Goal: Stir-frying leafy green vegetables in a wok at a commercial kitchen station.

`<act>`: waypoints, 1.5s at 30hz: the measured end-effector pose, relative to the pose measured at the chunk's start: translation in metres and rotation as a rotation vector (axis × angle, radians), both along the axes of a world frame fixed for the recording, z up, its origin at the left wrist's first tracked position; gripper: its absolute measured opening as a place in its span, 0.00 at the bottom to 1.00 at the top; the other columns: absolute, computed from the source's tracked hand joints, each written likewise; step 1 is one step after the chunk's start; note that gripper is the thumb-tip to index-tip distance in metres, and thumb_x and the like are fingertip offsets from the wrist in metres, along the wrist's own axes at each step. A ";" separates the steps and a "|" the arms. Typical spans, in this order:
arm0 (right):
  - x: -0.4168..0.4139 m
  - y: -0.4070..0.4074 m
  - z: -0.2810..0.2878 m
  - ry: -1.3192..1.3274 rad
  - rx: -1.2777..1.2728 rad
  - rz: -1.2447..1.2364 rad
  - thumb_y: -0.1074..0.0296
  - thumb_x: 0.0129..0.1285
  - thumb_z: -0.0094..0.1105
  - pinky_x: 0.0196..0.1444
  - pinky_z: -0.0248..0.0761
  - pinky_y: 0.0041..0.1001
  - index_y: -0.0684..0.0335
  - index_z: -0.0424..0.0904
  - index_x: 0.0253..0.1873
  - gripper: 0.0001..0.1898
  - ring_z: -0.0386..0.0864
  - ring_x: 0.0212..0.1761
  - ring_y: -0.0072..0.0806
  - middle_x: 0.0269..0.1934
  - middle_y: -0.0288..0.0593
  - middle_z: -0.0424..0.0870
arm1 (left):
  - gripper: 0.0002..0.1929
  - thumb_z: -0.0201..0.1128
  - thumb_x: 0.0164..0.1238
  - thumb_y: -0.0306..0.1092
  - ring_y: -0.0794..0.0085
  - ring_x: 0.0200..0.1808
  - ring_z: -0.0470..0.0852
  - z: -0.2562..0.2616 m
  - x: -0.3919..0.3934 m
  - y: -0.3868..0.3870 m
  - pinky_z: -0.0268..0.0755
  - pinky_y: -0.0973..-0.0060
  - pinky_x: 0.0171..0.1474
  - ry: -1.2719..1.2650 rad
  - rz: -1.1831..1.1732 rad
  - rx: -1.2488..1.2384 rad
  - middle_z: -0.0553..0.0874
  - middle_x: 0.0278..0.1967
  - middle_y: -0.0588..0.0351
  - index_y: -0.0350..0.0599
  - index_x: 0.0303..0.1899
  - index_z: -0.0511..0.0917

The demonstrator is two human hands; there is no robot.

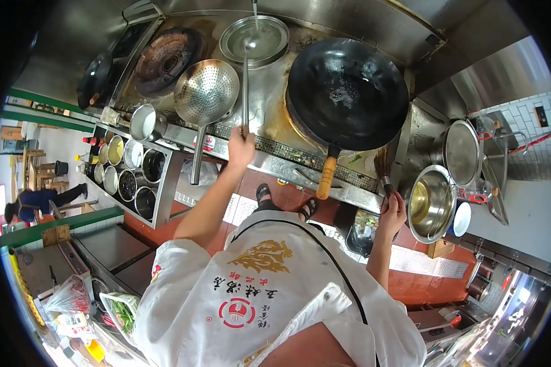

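My left hand [241, 147] grips the handle of a long metal ladle [245, 96]. Its bowl end dips into a round metal basin of water [227, 56], under a thin stream from a tap [255, 7]. My right hand [391, 215] holds a wok brush [382, 170] by its handle, dark bristles pointing up beside the stove's front edge. Left of that brush, a large black wok [349, 105] rests on a burner, its wooden handle [327, 178] turned towards me. Some liquid and small bubbles show inside it. A perforated metal strainer [206, 91] lies just left of the ladle.
A rusty burner ring [169, 62] is at the back left. Several seasoning pots [115, 150] fill a rack left of the stove. On the right stand a steel bowl with yellowish oil [434, 183] and a strainer-topped pot [462, 151]. Another person [39, 204] is far left.
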State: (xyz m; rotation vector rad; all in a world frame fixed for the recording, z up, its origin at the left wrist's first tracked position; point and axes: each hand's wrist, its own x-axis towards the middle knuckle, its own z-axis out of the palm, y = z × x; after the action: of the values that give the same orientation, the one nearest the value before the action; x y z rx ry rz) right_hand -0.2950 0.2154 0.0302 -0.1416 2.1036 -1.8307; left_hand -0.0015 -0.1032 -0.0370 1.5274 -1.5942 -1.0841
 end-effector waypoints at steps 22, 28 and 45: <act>0.013 0.000 0.029 -0.251 -0.105 -0.098 0.65 0.67 0.57 0.15 0.48 0.16 0.65 0.78 0.55 0.15 0.63 0.17 0.11 0.24 0.29 0.73 | 0.14 0.51 0.75 0.28 0.83 0.20 0.70 0.222 0.015 -0.047 0.62 0.87 0.17 1.211 -0.230 1.125 0.72 0.27 0.60 0.27 0.54 0.69; 0.013 0.002 0.023 -0.314 -0.085 -0.061 0.63 0.68 0.57 0.15 0.50 0.16 0.65 0.77 0.54 0.15 0.63 0.17 0.12 0.23 0.29 0.73 | 0.16 0.51 0.75 0.28 0.82 0.19 0.70 0.242 0.011 0.002 0.62 0.86 0.16 1.254 -0.155 1.328 0.73 0.28 0.57 0.24 0.56 0.67; 0.017 0.005 0.005 -0.176 0.131 0.106 0.67 0.66 0.60 0.29 0.65 0.17 0.72 0.80 0.53 0.16 0.71 0.26 0.15 0.31 0.33 0.79 | 0.21 0.58 0.59 0.23 0.44 0.43 0.79 0.039 0.040 0.068 0.72 0.58 0.50 -0.344 -0.276 -0.203 0.80 0.40 0.35 0.27 0.55 0.72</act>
State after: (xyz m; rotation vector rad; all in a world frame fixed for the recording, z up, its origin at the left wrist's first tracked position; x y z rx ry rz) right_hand -0.2778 0.2203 0.0350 -0.0555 2.0450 -1.5793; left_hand 0.0384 -0.0348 0.0018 1.4406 -2.1318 -0.7946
